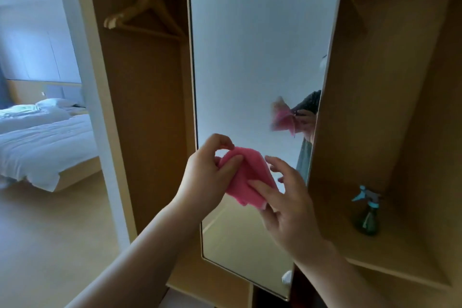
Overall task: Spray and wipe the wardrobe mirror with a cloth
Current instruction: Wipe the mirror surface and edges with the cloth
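Note:
A tall wardrobe mirror (255,45) with a thin pale frame stands upright in the middle of the view. Just in front of its lower half, both my hands hold a folded pink cloth (247,177). My left hand (207,172) pinches the cloth's upper left edge with thumb and fingers. My right hand (287,205) holds its lower right part, thumb on top, other fingers spread behind. The mirror reflects the cloth and hands at its right edge. A green spray bottle (366,217) with a blue trigger head stands on a wardrobe shelf to the right.
A wooden wardrobe surrounds the mirror; wooden hangers (142,15) hang on a rail in the open left compartment. The shelf niche (400,252) lies on the right. A doorway at left shows a bed (42,142) with white bedding and a pale floor.

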`<state>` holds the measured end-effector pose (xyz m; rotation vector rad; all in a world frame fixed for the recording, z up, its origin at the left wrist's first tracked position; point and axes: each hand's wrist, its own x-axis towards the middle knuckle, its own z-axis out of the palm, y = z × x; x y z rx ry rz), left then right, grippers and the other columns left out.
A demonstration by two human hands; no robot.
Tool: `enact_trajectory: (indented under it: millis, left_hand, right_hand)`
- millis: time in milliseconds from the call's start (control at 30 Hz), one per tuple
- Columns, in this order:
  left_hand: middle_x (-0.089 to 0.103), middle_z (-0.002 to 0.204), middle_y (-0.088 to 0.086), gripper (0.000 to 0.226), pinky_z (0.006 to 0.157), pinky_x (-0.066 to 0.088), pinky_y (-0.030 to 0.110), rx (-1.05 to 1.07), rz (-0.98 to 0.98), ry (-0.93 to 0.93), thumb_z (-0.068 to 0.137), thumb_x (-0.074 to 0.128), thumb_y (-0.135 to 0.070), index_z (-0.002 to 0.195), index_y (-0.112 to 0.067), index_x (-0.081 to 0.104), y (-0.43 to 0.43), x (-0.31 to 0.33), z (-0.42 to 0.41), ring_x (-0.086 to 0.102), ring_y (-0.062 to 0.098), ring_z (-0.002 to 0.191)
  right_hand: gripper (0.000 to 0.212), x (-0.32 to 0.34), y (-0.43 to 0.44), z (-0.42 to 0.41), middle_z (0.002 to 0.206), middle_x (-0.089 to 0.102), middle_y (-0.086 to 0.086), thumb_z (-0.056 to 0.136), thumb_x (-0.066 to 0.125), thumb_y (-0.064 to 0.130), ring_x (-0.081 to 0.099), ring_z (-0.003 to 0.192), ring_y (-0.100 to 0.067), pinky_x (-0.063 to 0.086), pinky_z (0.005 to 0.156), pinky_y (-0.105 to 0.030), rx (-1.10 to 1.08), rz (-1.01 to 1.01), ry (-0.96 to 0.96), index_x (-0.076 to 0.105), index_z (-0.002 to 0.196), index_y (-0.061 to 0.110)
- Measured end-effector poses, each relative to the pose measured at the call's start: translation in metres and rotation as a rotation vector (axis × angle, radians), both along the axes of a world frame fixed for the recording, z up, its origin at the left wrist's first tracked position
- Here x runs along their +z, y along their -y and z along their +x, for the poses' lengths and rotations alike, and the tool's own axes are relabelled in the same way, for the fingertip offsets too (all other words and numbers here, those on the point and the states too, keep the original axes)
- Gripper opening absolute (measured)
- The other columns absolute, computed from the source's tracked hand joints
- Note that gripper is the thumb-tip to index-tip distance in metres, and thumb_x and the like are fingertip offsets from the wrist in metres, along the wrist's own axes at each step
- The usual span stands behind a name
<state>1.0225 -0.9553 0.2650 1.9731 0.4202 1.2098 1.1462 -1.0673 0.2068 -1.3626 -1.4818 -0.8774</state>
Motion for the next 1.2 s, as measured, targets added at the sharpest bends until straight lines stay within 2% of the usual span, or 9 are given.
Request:
enact_trajectory:
  millis: [100,267,367,500,600,667,800,1033,1200]
  left_hand:
    - [0.064,0.091,-0.014,0.002,0.068,0.055,0.027,0.011,0.105,-0.057,0.087,0.067,-0.026,0.088,-0.027,0.067,-0.019,0.013,-0.005,0.061,0.003,0.08]
    - [0.067,0.083,-0.014,0.026,0.069,0.05,0.016,-0.114,0.221,-0.134,0.075,0.058,-0.054,0.087,-0.033,0.07,-0.036,0.05,0.0,0.063,0.003,0.082]
    - [0.065,0.085,-0.011,0.044,0.066,0.048,0.015,-0.139,0.321,-0.223,0.069,0.063,-0.062,0.092,-0.025,0.068,-0.043,0.072,0.014,0.061,0.005,0.079]
    - [0.065,0.082,-0.012,0.014,0.059,0.044,0.012,-0.134,0.432,-0.283,0.081,0.064,-0.033,0.093,-0.027,0.066,-0.055,0.098,0.033,0.061,0.003,0.072]
    - [0.067,0.085,-0.013,0.026,0.056,0.042,0.007,-0.066,0.488,-0.246,0.084,0.056,-0.017,0.103,-0.031,0.066,-0.068,0.115,0.045,0.062,0.004,0.074]
    - [0.066,0.081,-0.015,0.026,0.055,0.041,0.006,-0.034,0.5,-0.183,0.083,0.058,-0.013,0.095,-0.035,0.066,-0.076,0.124,0.052,0.059,0.002,0.072]
    - [0.063,0.072,-0.021,0.031,0.057,0.04,0.007,-0.101,0.527,-0.073,0.085,0.062,-0.018,0.075,-0.047,0.056,-0.094,0.131,0.063,0.055,-0.002,0.067]
    - [0.055,0.071,-0.043,0.036,0.057,0.036,-0.001,-0.2,0.624,0.0,0.085,0.062,-0.013,0.071,-0.045,0.053,-0.137,0.144,0.077,0.053,-0.016,0.069]
    - [0.065,0.086,-0.013,0.007,0.062,0.05,0.021,-0.29,0.694,-0.023,0.088,0.06,-0.021,0.09,-0.025,0.066,-0.176,0.159,0.087,0.059,0.006,0.075]
  right_hand:
    - [0.034,0.021,-0.013,-0.007,0.085,0.065,-0.009,0.089,0.06,0.03,0.057,0.076,-0.016,0.054,0.062,-0.029,-0.067,0.024,-0.002,0.073,0.108,0.006]
    - [0.038,0.067,-0.022,0.002,0.065,0.069,-0.001,0.093,0.055,0.038,0.059,0.049,-0.013,0.05,0.043,-0.038,0.007,-0.01,-0.147,0.072,0.112,0.01]
    - [0.021,0.099,-0.026,0.02,0.061,0.067,-0.003,0.094,0.062,0.027,0.061,0.051,-0.019,0.05,0.046,-0.042,-0.029,0.039,-0.187,0.075,0.102,0.012]
    - [0.023,0.138,-0.031,0.04,0.062,0.068,0.001,0.094,0.062,0.028,0.063,0.055,-0.009,0.054,0.052,-0.033,-0.083,0.113,-0.232,0.075,0.104,0.012]
    - [0.023,0.167,-0.035,0.051,0.061,0.068,0.005,0.092,0.061,0.033,0.062,0.051,-0.007,0.054,0.047,-0.031,-0.1,0.106,-0.267,0.077,0.099,0.018]
    - [0.013,0.183,-0.037,0.061,0.056,0.065,0.006,0.092,0.064,0.024,0.059,0.047,-0.006,0.052,0.042,-0.026,-0.103,0.078,-0.326,0.076,0.091,0.022]
    - [0.021,0.207,-0.04,0.069,0.054,0.064,0.003,0.095,0.058,0.021,0.056,0.039,-0.009,0.05,0.041,-0.023,-0.143,0.057,-0.322,0.073,0.08,0.024]
    - [0.024,0.231,-0.063,0.061,0.044,0.06,0.003,0.095,0.06,0.028,0.047,0.029,-0.006,0.038,0.03,-0.024,-0.432,-0.088,-0.4,0.069,0.073,0.03]
    - [0.02,0.261,-0.082,0.049,0.059,0.07,-0.007,0.096,0.056,0.012,0.047,0.031,-0.008,0.031,0.031,-0.017,-0.351,-0.18,-0.724,0.067,0.082,0.02]
